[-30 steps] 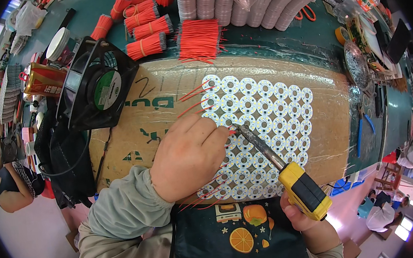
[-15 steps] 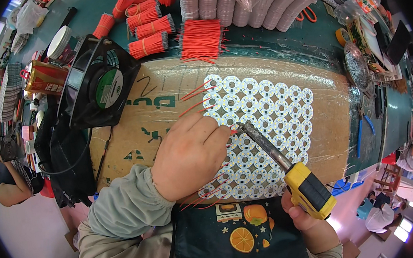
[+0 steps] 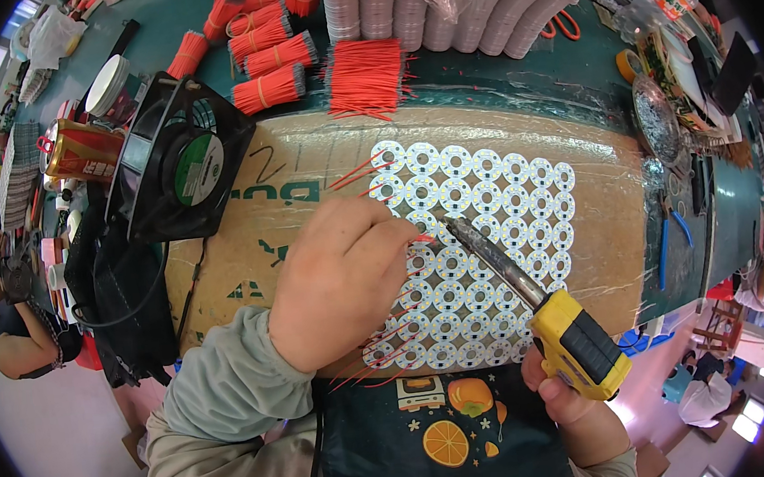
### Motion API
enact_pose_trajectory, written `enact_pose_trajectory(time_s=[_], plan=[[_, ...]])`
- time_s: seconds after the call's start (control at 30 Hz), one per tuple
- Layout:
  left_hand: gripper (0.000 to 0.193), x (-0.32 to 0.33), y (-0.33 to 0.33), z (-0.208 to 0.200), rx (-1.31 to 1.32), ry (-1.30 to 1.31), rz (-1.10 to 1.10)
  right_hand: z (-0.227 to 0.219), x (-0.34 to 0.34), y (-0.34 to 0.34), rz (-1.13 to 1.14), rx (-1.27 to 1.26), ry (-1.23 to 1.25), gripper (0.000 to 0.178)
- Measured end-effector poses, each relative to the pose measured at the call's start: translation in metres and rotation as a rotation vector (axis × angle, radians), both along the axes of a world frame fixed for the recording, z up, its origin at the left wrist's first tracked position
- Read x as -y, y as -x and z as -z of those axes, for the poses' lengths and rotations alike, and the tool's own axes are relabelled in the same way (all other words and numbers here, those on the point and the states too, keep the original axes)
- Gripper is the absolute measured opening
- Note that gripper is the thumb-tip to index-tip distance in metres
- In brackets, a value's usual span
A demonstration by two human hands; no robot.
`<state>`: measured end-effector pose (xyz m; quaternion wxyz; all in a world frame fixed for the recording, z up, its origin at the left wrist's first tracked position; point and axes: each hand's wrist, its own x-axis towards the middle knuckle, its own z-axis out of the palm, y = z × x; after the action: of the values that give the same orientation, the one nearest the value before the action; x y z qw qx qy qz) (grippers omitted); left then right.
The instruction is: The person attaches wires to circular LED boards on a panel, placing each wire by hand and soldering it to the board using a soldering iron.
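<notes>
- Your left hand (image 3: 341, 287) rests on the panel (image 3: 478, 248) of white round boards, fingers pinched together on a short red wire (image 3: 421, 238) at the fingertips.
- Your right hand (image 3: 571, 399) is closed around the yellow handle of the soldering iron (image 3: 534, 311), low at the near edge of the surface (image 3: 497, 101).
- The iron's long axis runs from the handle at lower right up and to the left; its tip sits just beside the wire end, right of your left fingertips.
- The wire end and the iron tip meet over one board near the panel's middle left; your left hand is the nearer one to that spot.
- The panel lies on brown cardboard (image 3: 294, 169); more red wires (image 3: 365, 67) lie bundled beyond it, and a black fan (image 3: 180, 165) stands to the left.
</notes>
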<state>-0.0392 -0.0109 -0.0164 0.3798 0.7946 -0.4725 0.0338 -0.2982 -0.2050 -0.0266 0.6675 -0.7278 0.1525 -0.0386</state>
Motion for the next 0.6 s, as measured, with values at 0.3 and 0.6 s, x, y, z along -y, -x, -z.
enact_pose_trajectory(time_s=[0.3, 0.6], plan=[[0.023, -0.001, -0.003, 0.008, 0.068, -0.054, 0.006, -0.005, -0.002, -0.015, -0.053, -0.066, 0.146, 0.020], [0.027, -0.002, -0.004, 0.011, 0.097, -0.094, 0.033, 0.017, -0.002, -0.002, -0.085, 0.026, 0.125, 0.059]])
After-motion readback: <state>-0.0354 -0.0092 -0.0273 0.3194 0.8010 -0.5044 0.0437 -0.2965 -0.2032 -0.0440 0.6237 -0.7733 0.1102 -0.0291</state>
